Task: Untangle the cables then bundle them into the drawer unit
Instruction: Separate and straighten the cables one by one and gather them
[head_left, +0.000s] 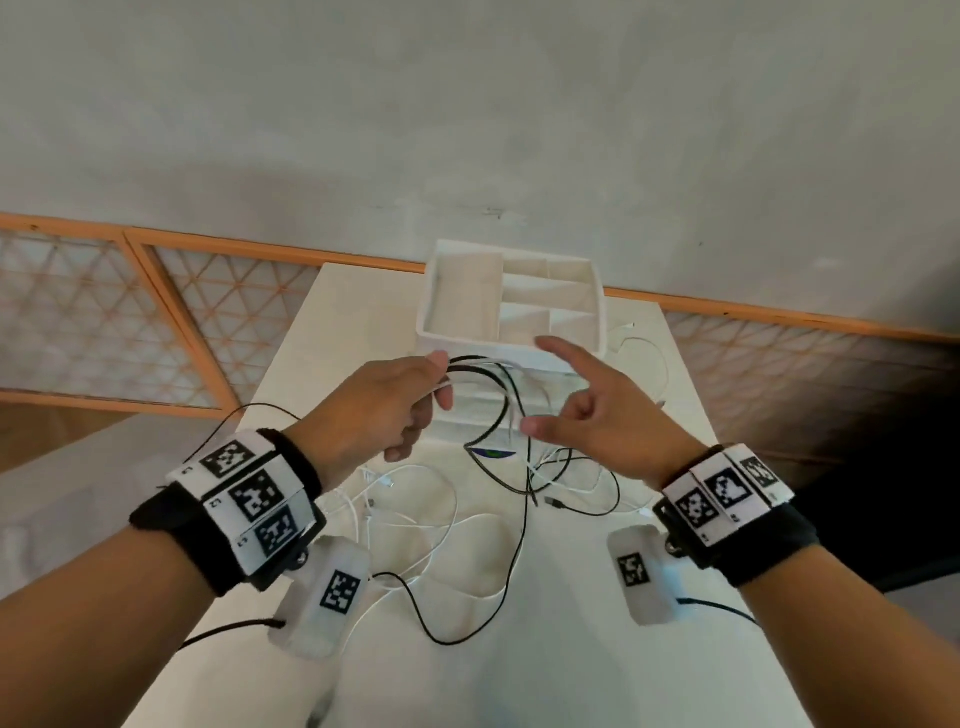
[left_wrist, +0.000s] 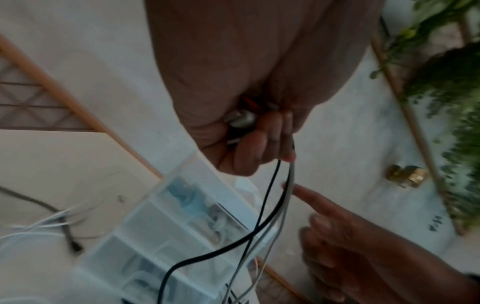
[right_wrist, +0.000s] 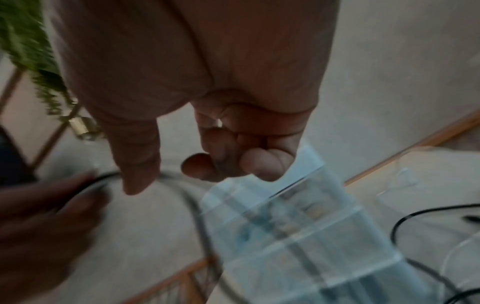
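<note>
A white drawer unit (head_left: 511, 332) with an open divided top tray stands at the far end of the white table (head_left: 571, 649). My left hand (head_left: 439, 384) is raised in front of it and pinches a black cable (head_left: 498, 384) together with white cables. They hang in loops down to a tangle of black and white cables (head_left: 457, 519) on the table. In the left wrist view the fingers (left_wrist: 259, 148) curl round the strands (left_wrist: 267, 197). My right hand (head_left: 535, 384) hovers just right of the loops, index finger and thumb spread, other fingers curled, holding nothing.
A loose white cable (head_left: 644, 348) lies right of the drawer unit, and a black plug (head_left: 556, 503) rests on the table. Orange-framed lattice panels (head_left: 104, 322) run behind the table. A leafy plant (left_wrist: 454, 92) stands to one side.
</note>
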